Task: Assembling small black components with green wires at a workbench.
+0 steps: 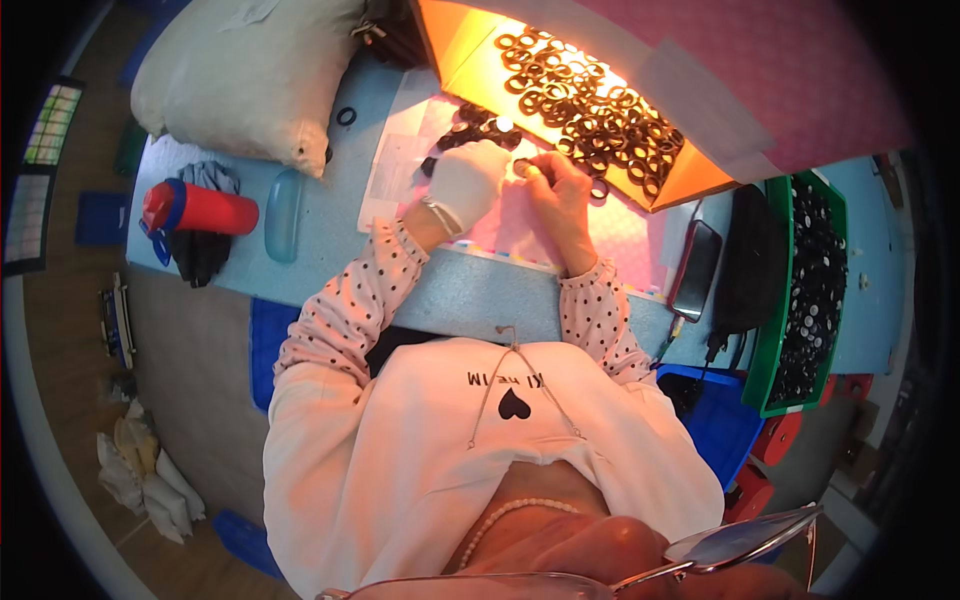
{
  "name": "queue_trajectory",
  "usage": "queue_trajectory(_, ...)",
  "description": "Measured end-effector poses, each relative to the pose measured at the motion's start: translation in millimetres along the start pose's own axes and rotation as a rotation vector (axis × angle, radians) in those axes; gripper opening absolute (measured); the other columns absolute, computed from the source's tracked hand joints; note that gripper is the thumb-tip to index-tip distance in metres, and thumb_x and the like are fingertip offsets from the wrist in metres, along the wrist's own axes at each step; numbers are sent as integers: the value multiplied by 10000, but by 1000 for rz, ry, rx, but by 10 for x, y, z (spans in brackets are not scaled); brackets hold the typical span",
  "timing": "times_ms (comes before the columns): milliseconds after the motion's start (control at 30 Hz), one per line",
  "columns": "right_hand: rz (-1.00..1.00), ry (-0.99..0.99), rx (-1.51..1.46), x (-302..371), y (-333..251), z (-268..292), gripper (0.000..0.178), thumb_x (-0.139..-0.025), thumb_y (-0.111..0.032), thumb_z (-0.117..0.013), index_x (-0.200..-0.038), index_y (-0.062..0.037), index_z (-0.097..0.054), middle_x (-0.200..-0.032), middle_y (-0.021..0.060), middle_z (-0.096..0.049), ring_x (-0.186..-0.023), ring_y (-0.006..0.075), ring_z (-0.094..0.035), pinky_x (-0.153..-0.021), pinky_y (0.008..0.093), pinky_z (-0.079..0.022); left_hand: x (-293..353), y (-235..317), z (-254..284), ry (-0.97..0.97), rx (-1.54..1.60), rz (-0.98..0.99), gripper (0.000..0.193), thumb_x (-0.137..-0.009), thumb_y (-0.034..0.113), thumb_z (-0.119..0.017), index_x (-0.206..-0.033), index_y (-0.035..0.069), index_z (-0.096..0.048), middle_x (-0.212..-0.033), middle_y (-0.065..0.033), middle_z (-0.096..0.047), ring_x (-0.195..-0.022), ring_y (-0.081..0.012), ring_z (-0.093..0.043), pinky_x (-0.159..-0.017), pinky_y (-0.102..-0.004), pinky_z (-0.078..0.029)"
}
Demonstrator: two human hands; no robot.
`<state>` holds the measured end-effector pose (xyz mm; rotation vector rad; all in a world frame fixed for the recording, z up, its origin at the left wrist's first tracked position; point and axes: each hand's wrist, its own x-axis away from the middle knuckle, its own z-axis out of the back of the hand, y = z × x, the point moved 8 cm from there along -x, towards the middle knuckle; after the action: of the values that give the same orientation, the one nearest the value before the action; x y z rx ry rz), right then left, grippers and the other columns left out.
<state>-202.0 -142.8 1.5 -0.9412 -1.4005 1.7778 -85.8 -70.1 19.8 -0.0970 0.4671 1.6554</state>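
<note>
My right hand (563,195) is bare and pinches a small round ring (523,168) between thumb and fingertips, above the pink work surface. Close beside it, my left hand (468,187) wears a white glove and is curled closed. Its fingertips are turned away, so what they hold, if anything, cannot be made out. Just beyond the glove lies a small pile of dark round parts (467,131). Past my right hand, a heap of black rings (600,110) spreads inside a brightly lit box (462,45).
A stuffed pale sack (240,80), a red bottle (215,210) and a light blue case (284,215) occupy the table's left. To the right are a phone (696,270), a black pouch (742,260) and a green crate (768,370) of black parts. One loose ring (346,116) lies near the sack.
</note>
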Motion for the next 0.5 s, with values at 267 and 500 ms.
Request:
queue_trajectory(267, -7, -70, 152, 11, -86, -5, 139, -790, -99, -707, -787, 26, -645, -617, 115, -623, -545, 173, -586, -525, 323, -456, -607, 21, 469, 140, 351, 105, 121, -835, 121, -663, -924, 46, -697, -891, -109, -683, -806, -295, -673, -729, -388, -535)
queue_trajectory(500, 159, -86, 270, 16, -119, -50, 208, -770, -122, -703, -717, 28, -568, -659, 190, -603, -594, 344, -605, -562, 417, -468, -1673, 396, -50, -102, -155, -124, 126, -821, 97, -596, -881, 57, -699, -906, -146, -698, -836, -314, -688, -683, -427, -552)
